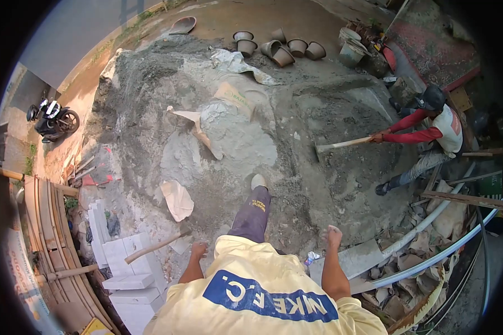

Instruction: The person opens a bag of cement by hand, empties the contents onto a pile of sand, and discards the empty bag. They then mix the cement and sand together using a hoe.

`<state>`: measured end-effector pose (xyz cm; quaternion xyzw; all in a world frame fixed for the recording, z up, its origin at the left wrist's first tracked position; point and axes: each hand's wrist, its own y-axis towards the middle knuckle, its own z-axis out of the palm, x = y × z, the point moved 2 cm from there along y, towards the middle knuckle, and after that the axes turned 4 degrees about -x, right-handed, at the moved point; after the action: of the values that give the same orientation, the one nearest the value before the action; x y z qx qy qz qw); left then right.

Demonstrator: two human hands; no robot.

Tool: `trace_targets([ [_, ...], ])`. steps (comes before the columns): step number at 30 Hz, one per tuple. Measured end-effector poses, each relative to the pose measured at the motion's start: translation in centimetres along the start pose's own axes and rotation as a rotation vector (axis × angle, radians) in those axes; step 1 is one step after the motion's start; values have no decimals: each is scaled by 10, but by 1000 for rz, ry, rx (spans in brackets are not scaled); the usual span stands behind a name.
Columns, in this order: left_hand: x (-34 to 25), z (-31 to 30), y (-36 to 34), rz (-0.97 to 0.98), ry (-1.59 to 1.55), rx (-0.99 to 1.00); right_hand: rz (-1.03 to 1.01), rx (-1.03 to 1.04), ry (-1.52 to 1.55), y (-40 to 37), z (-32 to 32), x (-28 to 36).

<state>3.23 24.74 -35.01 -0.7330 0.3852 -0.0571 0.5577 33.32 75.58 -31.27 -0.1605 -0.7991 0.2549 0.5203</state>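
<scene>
Low in the head view, my left hand (199, 250) hangs beside my body with its fingers curled; whether anything is in it is too small to tell. Near it lies a wooden-handled tool (153, 247), its handle end over white blocks. My right hand (333, 237) is raised on the other side, fingers bent, over grey ground. In front of my shoe is a heap of grey powder (235, 134) with torn paper sacks (235, 97) around it. Another paper piece (177, 200) lies nearer my left side.
At the right, a co-worker (444, 125) holds a long-handled hoe (346, 144) on the grey mix. Several buckets (283, 56) stand at the back. White blocks (129, 254) are stacked at left, near bamboo. A motorbike (55, 120) is far left; pipes (430, 261) curve at right.
</scene>
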Motion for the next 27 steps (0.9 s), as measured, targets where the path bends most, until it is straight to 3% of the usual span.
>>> trace_targets([
  [2,-69,11,16,209,-180,-34,-189,150,-68,12,72,101],
  [6,-193,47,46,386,-308,23,-452,341,-131,40,185,242],
  [10,-259,84,64,288,-330,39,-598,456,-306,47,232,309],
  [13,-279,94,50,218,-265,72,-717,433,-575,41,218,323],
  [19,-311,79,34,133,-229,188,-542,331,-848,56,130,316],
  [23,-318,66,53,49,-236,118,-424,143,-758,88,77,296],
  [25,-331,62,60,46,-231,108,-172,9,-617,93,59,306],
  [27,-350,61,59,60,-273,115,-118,-4,-608,101,61,319],
])
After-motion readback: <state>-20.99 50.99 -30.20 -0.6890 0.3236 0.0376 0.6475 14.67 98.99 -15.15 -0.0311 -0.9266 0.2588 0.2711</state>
